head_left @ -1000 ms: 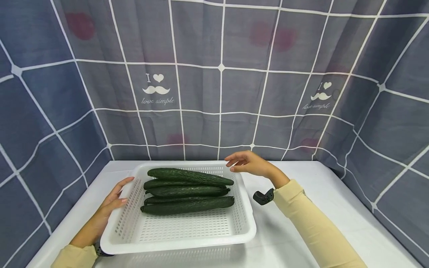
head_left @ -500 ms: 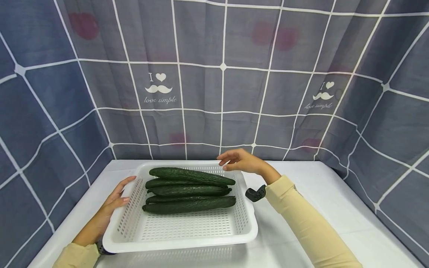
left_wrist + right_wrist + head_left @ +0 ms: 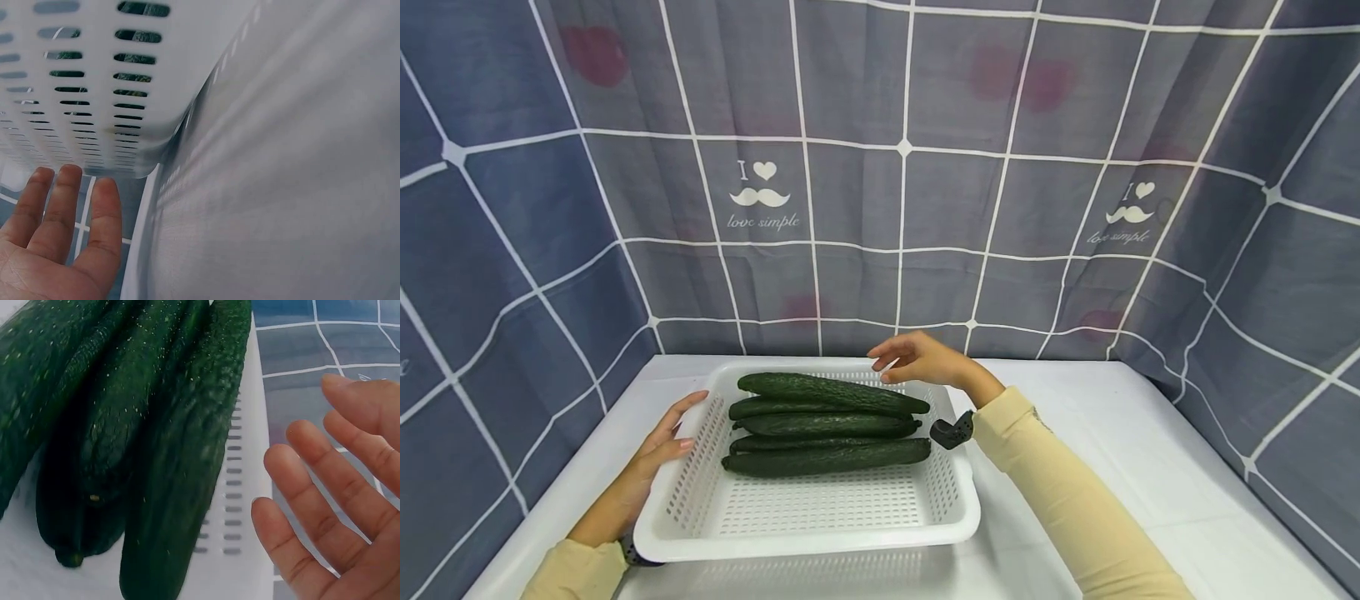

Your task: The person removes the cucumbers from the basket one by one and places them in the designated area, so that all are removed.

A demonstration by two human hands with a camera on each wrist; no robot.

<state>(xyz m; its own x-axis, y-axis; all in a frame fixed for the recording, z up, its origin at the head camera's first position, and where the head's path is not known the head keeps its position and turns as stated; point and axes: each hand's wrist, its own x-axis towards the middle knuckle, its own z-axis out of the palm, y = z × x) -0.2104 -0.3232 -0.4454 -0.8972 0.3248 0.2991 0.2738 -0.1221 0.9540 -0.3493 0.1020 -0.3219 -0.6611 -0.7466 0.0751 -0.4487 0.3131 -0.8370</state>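
A white perforated plastic basket (image 3: 805, 547) holds several dark green cucumbers (image 3: 831, 425) lying side by side across its far half. At the basket's left end is my left hand (image 3: 651, 458), its thumb at the rim; the left wrist view shows its fingers (image 3: 57, 219) nearly straight by the slotted outer wall (image 3: 94, 147). My right hand (image 3: 921, 360) hovers over the far right corner of the basket with loosely bent fingers, holding nothing. In the right wrist view that hand (image 3: 340, 519) is apart from the nearest cucumber (image 3: 187, 444).
The basket stands on a white-covered table (image 3: 1090, 433). A grey-blue checked curtain (image 3: 857, 200) with white lines and printed lettering encloses the back and both sides. Black wrist straps (image 3: 951, 430) sit by the cream sleeves (image 3: 1060, 492).
My right hand has moved left, from the basket's right rim to above its far right part. The left hand keeps its place at the basket, and the cucumbers lie as before.
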